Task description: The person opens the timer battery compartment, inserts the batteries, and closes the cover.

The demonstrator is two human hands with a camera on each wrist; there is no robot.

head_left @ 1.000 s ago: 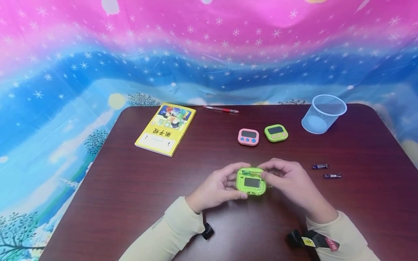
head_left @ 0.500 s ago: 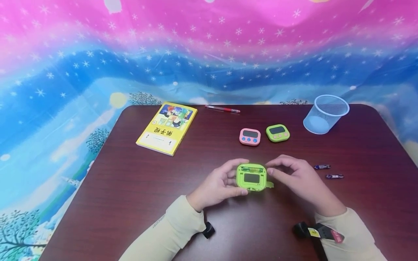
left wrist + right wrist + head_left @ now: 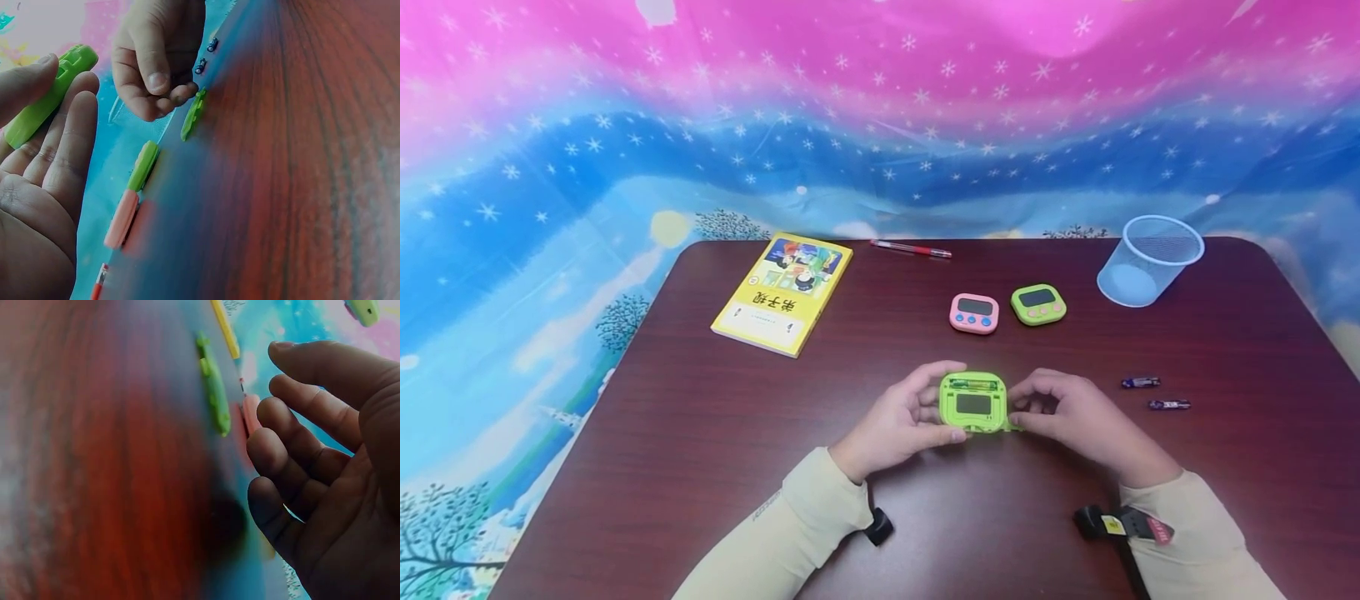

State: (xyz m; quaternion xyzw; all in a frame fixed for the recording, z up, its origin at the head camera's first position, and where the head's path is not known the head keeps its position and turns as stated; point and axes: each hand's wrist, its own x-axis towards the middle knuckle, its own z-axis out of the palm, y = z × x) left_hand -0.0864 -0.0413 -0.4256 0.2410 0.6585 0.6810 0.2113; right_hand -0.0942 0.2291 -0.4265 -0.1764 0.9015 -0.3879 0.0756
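Observation:
My left hand (image 3: 898,423) holds a green digital timer (image 3: 973,403) by its left side, thumb below and fingers above. The timer's back faces up with its battery compartment uncovered. A green-and-gold battery (image 3: 973,384) lies in the slot along the top. My right hand (image 3: 1071,421) is just right of the timer, fingers loosely bent. In the right wrist view, nothing lies between its fingers and thumb. Beneath and beside it, a thin green battery cover (image 3: 194,114) lies on the table; in the head view the right hand mostly hides it.
Two dark batteries (image 3: 1168,405) lie to the right of my right hand. A pink timer (image 3: 974,314) and another green timer (image 3: 1038,305) sit behind. Farther back are a yellow book (image 3: 782,296), a red pen (image 3: 911,249) and a blue mesh pen holder (image 3: 1150,261).
My right thumb was at the battery in the timer. The right hand has since come away to the right and lowered toward the cover. The left hand keeps its hold, tilting the timer slightly.

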